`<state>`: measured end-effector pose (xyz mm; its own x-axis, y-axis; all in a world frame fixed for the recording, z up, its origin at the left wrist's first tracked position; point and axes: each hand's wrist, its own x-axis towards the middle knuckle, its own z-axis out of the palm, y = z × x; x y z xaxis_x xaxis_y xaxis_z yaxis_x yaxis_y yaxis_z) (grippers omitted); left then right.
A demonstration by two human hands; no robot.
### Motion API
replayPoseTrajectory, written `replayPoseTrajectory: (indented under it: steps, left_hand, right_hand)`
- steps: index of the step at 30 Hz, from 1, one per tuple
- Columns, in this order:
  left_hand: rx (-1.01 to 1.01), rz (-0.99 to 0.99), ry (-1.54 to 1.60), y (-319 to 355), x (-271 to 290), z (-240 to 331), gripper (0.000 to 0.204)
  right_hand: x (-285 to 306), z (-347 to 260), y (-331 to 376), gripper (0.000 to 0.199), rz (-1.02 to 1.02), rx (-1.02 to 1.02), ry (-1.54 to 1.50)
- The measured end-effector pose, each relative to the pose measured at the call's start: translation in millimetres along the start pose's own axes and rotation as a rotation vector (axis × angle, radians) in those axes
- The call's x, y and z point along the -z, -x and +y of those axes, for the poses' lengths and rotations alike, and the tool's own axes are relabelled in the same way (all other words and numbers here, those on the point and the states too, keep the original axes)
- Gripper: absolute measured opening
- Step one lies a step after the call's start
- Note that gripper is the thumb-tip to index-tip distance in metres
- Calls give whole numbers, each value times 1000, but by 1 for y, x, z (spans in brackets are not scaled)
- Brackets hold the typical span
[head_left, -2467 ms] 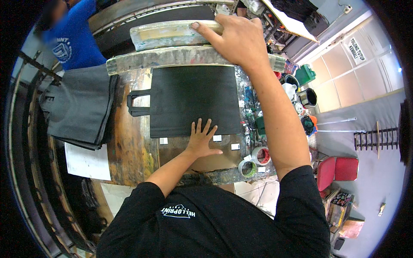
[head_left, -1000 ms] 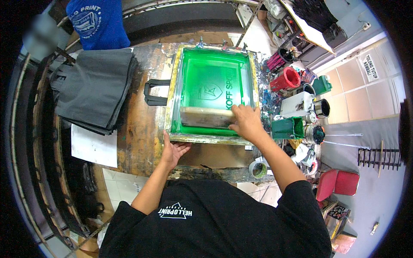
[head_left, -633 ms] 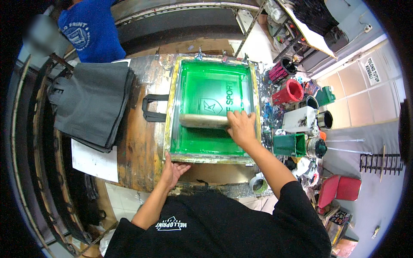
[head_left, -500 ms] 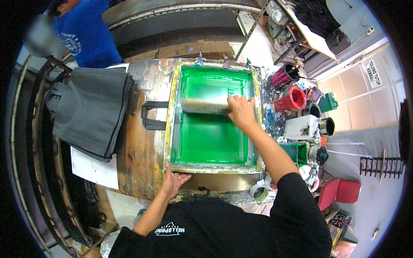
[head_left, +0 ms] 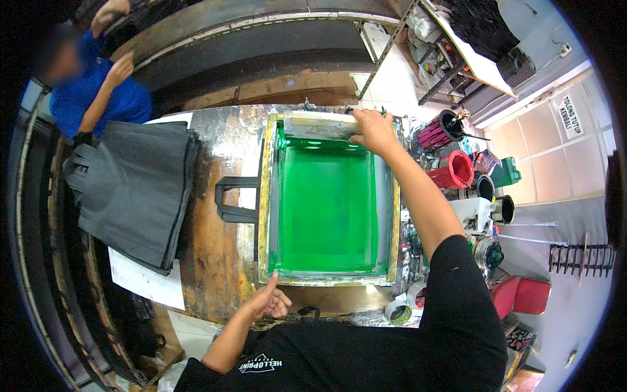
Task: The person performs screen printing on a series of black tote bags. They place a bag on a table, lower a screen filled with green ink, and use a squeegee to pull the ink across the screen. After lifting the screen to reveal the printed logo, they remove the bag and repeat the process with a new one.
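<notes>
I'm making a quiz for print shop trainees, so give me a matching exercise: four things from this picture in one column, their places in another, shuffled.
Things:
1. squeegee
2. stack of bags
3. red can
4. tape roll

Places:
A. left of the screen
B. near right corner of the table
C. far end of the screen, under the right hand
D. right of the screen

Pairs: 1-C, 2-A, 3-D, 4-B
</notes>
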<state>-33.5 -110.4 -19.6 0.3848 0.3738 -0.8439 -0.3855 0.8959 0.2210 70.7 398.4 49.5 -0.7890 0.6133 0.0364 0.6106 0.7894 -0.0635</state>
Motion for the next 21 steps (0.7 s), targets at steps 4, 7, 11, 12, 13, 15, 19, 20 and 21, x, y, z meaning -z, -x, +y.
replayPoseTrajectory:
  steps: [4, 7, 11, 12, 13, 15, 19, 20, 21]
  left_hand:
    - [-630, 535, -724, 30, -24, 71, 64]
    - [-1000, 888, -881, 35, -30, 168, 41]
    - [-1536, 1244, -1301, 24, -31, 289, 55]
    - [-1550, 1252, -1362, 16, -31, 313, 60]
    - [-1561, 1260, -1424, 7, -31, 333, 66]
    - [-1500, 1303, -1536, -15, -29, 356, 71]
    - [-1337, 1318, -1607, -65, -12, 375, 62]
    - [-1274, 1305, -1599, -75, -6, 377, 60]
    - [-1293, 1398, -1617, -80, -9, 383, 56]
  right_hand:
    - [-6, -2, 20, 60, 191, -23, 45]
    - [-15, 0, 23, 58, 231, -32, 94]
    - [-21, -9, 15, 61, 199, -24, 144]
    - [-23, -9, 14, 62, 210, -21, 159]
    - [-27, -8, 14, 62, 221, -19, 173]
    - [-33, -10, 13, 61, 233, -31, 199]
    - [-55, -12, 19, 58, 283, -39, 194]
    - [-55, -12, 18, 59, 289, -31, 184]
    - [-54, -10, 17, 59, 291, -29, 177]
